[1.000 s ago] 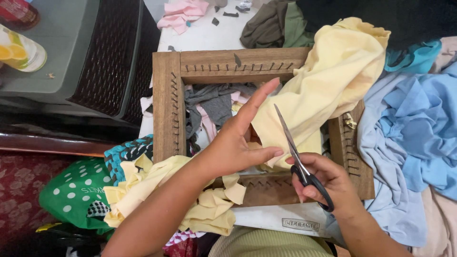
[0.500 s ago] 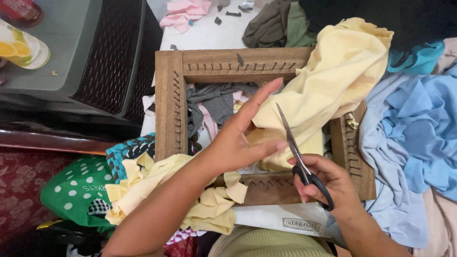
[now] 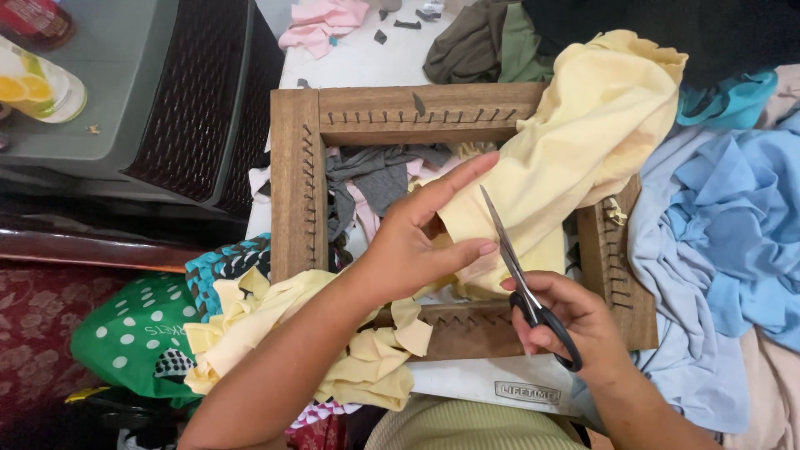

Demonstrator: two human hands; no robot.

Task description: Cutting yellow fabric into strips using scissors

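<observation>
Left hand pinching soft pale-yellow knit fabric draped over square nail-studded wooden frame; right hand gripping black-handled steel scissors, blades pressed together beside fabric edge

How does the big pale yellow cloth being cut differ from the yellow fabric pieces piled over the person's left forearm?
The large pale yellow cloth is one broad piece draped over the wooden frame, while the small yellow fabric strips are many short, curled pieces heaped at the frame's near edge. The left hand holds the cloth against the black-handled scissors in the right hand; the strips lie loose, with neither hand holding them. Both share the same pale yellow colour.
</observation>
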